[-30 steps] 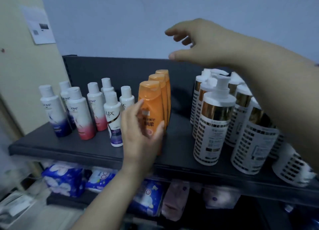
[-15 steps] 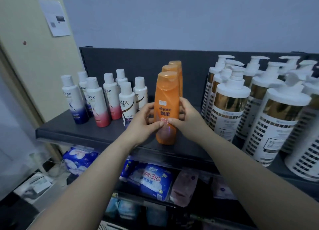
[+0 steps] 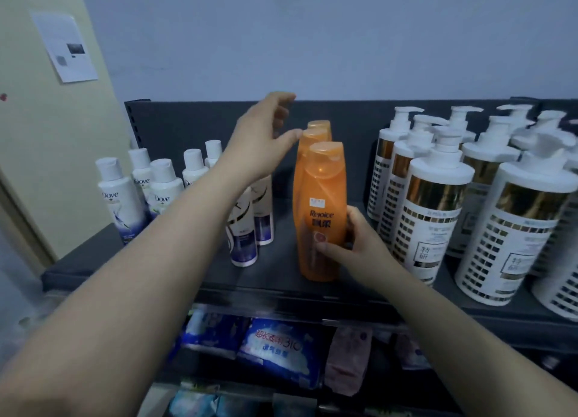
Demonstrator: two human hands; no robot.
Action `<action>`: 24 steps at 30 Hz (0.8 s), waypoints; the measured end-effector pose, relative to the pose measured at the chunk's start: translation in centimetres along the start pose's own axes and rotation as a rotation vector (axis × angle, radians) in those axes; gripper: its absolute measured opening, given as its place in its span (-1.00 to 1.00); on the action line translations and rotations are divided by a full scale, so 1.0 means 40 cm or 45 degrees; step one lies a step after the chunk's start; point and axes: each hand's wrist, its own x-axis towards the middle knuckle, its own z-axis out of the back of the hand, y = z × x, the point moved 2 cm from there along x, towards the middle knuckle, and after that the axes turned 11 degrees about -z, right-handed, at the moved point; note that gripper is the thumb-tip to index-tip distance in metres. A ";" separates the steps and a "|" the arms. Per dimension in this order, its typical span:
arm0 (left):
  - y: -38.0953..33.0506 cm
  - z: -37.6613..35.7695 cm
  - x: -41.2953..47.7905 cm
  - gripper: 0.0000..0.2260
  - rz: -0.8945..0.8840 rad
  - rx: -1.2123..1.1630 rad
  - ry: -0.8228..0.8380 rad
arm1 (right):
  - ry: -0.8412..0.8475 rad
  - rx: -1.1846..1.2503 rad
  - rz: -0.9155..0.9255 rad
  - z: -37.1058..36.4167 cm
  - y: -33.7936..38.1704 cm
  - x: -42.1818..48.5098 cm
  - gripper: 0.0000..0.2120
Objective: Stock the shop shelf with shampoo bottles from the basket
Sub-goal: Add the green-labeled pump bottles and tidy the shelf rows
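Three orange Rejoice shampoo bottles stand in a row front to back on the dark shelf [image 3: 275, 279]. My right hand [image 3: 350, 244] grips the lower body of the front orange bottle [image 3: 322, 204], thumb across its label. My left hand [image 3: 266, 135] is raised above the shelf with loosely spread fingers, its thumb at the cap of the second orange bottle [image 3: 312, 135]; it holds nothing. The third orange bottle [image 3: 319, 124] shows only its cap behind. The basket is out of view.
Small white Dove and Lux bottles [image 3: 117, 197] stand at the left of the shelf, partly behind my left forearm. Several large white pump bottles [image 3: 434, 204] with gold bands crowd the right. Packaged goods [image 3: 278, 351] lie on the shelf below.
My left hand has let go of the front orange bottle and risen up toward the caps of the bottles behind. My right hand stays on the front bottle.
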 end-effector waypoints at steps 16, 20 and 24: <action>0.062 -0.119 0.131 -0.53 0.152 -0.208 0.665 | 0.033 -0.047 0.029 0.019 -0.014 -0.004 -0.48; 0.058 -0.131 0.135 -0.51 0.130 -0.201 0.665 | 0.048 -0.047 0.036 0.019 -0.009 -0.007 -0.51; 0.053 -0.129 0.138 -0.48 0.152 -0.232 0.684 | 0.043 -0.025 0.033 0.019 -0.007 -0.009 -0.47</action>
